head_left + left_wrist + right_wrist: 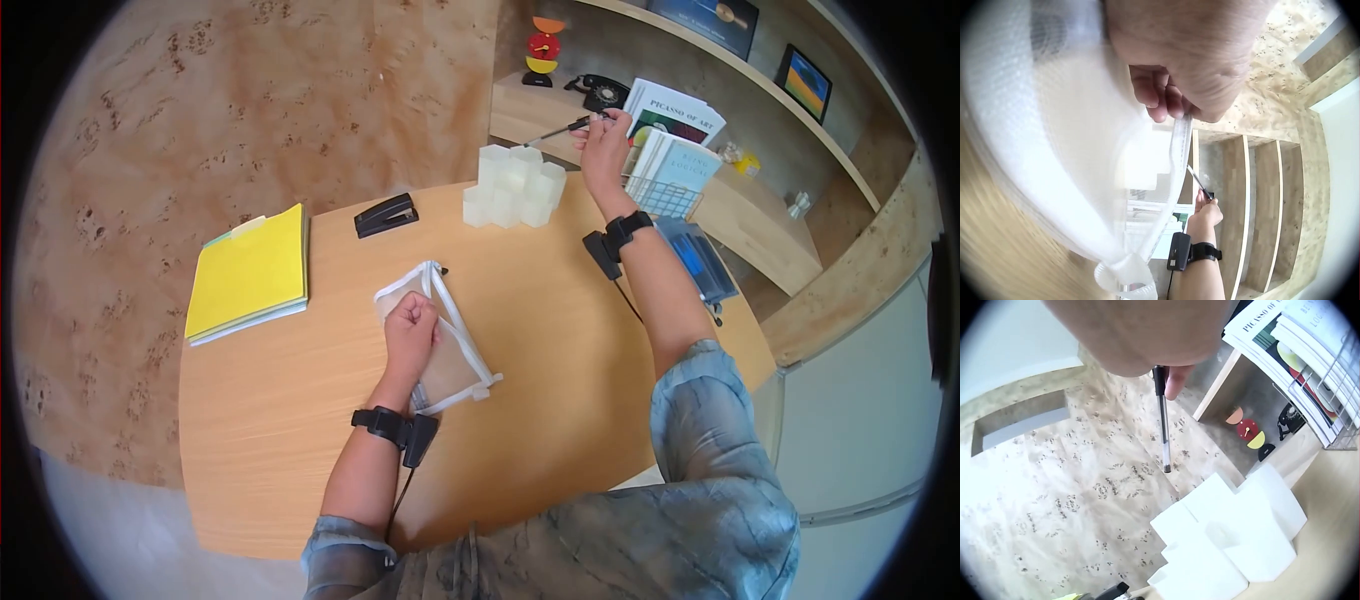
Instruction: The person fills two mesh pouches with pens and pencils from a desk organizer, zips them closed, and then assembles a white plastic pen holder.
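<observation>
My left hand (409, 338) grips the edge of a see-through mesh zip pouch (456, 368) with white trim, its fingers curled over the rim. In the left wrist view the pouch (1079, 150) fills the left side, its zipped edge running down from the fingertips. At the far side of the table my right hand (604, 155) pinches a clear-barrelled pen with a black end (1163, 425). The pen points left, above and behind a white honeycomb-shaped pen holder (512, 190), apart from it.
A black stapler (386, 216) and a stack of yellow folders (250, 280) lie on the left. Right of the holder stand books in a wire basket (664, 197), with a dark blue case (700, 262) nearer me. Behind are shelves with a black telephone (600, 92).
</observation>
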`<action>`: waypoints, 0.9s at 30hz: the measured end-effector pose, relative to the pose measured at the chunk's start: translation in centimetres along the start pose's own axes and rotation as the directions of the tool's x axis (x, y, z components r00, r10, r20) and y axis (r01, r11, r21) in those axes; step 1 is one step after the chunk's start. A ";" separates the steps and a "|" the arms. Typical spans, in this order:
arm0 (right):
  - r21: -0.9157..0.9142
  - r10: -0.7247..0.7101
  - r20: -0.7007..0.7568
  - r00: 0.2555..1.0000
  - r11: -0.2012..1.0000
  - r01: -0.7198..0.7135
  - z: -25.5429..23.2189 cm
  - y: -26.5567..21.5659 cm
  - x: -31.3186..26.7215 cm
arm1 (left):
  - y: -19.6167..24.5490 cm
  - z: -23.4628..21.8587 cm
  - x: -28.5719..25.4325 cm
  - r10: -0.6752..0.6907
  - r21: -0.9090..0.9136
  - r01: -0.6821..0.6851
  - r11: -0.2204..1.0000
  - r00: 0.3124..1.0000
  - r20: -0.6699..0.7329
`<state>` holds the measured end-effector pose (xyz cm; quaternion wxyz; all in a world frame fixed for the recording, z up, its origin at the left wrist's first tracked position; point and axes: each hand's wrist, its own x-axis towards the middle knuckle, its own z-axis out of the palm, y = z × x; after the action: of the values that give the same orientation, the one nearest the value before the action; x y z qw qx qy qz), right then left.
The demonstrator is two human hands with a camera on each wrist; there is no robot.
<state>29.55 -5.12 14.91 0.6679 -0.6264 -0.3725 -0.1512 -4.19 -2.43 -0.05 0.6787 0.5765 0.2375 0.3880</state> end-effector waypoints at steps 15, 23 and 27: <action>-0.175 -0.067 0.122 0.990 0.981 0.088 5.2 1.1 1.0 | -0.7 -0.2 0.3 0.031 0.060 -0.032 0.998 0.999 0.008; -0.307 -0.065 0.273 0.960 0.940 0.151 6.9 1.5 0.3 | -0.4 -0.1 0.1 0.036 0.071 -0.037 0.997 0.999 0.013; -0.370 -0.112 0.344 0.932 0.896 0.244 7.7 2.0 0.0 | -0.5 -0.1 0.1 0.049 0.059 -0.050 0.997 0.999 0.007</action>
<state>28.53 2.56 13.02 0.4382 -0.7302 -0.4905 -0.1851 -4.12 -2.28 -0.51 0.6521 0.6031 0.2328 0.3960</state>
